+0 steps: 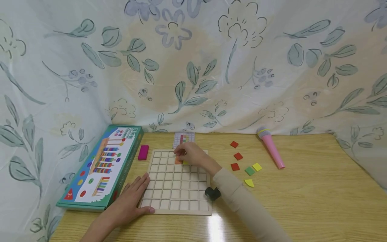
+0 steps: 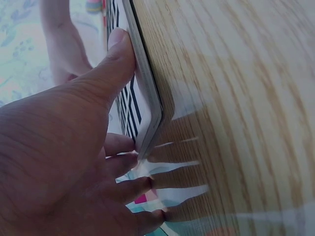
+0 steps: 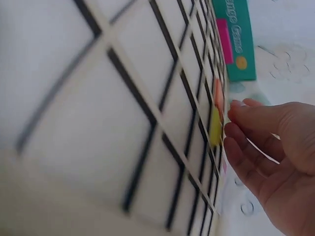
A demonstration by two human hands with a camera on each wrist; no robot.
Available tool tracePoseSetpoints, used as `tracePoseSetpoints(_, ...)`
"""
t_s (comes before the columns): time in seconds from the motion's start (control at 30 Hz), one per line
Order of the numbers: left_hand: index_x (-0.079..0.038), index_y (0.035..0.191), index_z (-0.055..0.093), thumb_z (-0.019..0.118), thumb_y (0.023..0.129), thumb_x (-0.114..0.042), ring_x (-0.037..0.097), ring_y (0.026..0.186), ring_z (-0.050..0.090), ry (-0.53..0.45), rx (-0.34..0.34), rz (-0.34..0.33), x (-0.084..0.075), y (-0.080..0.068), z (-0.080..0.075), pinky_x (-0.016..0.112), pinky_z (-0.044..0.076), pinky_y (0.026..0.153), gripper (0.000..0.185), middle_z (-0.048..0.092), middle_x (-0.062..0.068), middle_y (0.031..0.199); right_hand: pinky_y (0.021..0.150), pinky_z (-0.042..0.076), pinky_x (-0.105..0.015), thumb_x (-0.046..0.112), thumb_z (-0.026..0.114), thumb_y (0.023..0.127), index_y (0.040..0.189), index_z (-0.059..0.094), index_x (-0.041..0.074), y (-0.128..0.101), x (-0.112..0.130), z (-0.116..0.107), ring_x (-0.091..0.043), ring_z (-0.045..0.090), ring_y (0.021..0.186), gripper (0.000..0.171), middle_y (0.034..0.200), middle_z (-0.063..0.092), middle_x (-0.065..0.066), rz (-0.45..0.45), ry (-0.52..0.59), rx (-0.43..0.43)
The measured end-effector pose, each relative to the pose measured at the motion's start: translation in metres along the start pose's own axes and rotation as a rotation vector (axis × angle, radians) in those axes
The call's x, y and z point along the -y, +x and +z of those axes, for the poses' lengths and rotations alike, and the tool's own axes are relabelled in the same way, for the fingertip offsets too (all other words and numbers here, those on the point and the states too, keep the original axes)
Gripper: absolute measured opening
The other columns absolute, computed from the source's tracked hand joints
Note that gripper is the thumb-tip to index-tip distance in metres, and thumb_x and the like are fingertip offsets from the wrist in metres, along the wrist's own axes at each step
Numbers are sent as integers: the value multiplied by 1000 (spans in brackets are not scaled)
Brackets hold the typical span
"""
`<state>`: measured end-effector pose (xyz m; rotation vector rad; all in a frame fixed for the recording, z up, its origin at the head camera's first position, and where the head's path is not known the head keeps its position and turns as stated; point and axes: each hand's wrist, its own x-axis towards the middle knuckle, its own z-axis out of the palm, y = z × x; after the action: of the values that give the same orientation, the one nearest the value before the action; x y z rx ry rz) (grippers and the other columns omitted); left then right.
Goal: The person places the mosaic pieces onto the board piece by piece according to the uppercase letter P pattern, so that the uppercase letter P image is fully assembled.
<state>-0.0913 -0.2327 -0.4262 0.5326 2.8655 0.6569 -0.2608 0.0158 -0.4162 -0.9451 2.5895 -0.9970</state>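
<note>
A pale wooden grid board (image 1: 178,188) lies on the table. My left hand (image 1: 133,198) lies flat at its front left corner, fingers spread; in the left wrist view the thumb (image 2: 120,46) presses against the board's edge (image 2: 147,88). My right hand (image 1: 188,154) hovers over the board's far rows. Its bent fingertips (image 3: 234,107) are at an orange tile (image 3: 218,96) and a yellow tile (image 3: 215,127) set in the grid, and I cannot tell if they touch. The orange tile (image 1: 178,161) peeks out under the hand. A pattern card (image 1: 183,138) lies just behind the board.
A game box (image 1: 102,166) lies left of the board, with a magenta block (image 1: 143,152) beside it. On the right are loose tiles: red (image 1: 238,156), green (image 1: 249,170), yellow (image 1: 257,166). A pink toy microphone (image 1: 271,148) lies further right. A flowered cloth backs the table.
</note>
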Motion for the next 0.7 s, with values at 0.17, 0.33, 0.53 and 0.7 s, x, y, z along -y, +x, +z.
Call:
tracePoseSetpoints(0.17, 3, 151, 30, 68, 80, -61, 46, 143, 22, -1, 2, -4, 1, -1, 1, 67, 20, 110, 103, 24, 20, 159, 82, 52, -28, 5, 66, 93, 114, 70, 2, -11, -16, -24, -16, 61, 90, 22, 96, 67, -3, 38, -16, -63)
tracePoseSetpoints(0.33, 3, 152, 29, 68, 79, -62, 45, 144, 21, 1, 7, -15, 2, -1, 1, 67, 20, 110, 105, 23, 19, 159, 86, 53, -35, 3, 65, 92, 114, 68, -2, -32, -48, -54, -22, 62, 94, 22, 100, 68, -9, 81, -23, -146)
tracePoseSetpoints(0.53, 2, 152, 29, 67, 79, -63, 45, 144, 21, 2, 7, -16, 1, -1, 0, 67, 19, 110, 105, 23, 19, 160, 90, 53, -43, 1, 65, 91, 115, 67, -5, -61, -93, -85, -31, 63, 102, 25, 109, 69, -18, 131, -91, -214)
tracePoseSetpoints(0.7, 2, 152, 29, 68, 79, -63, 46, 144, 21, 7, 7, -15, 1, -1, 1, 67, 19, 110, 105, 24, 19, 159, 95, 49, -51, 7, 65, 92, 122, 64, -6, -81, -113, -105, -39, 60, 111, 33, 118, 65, -24, 251, -108, -259)
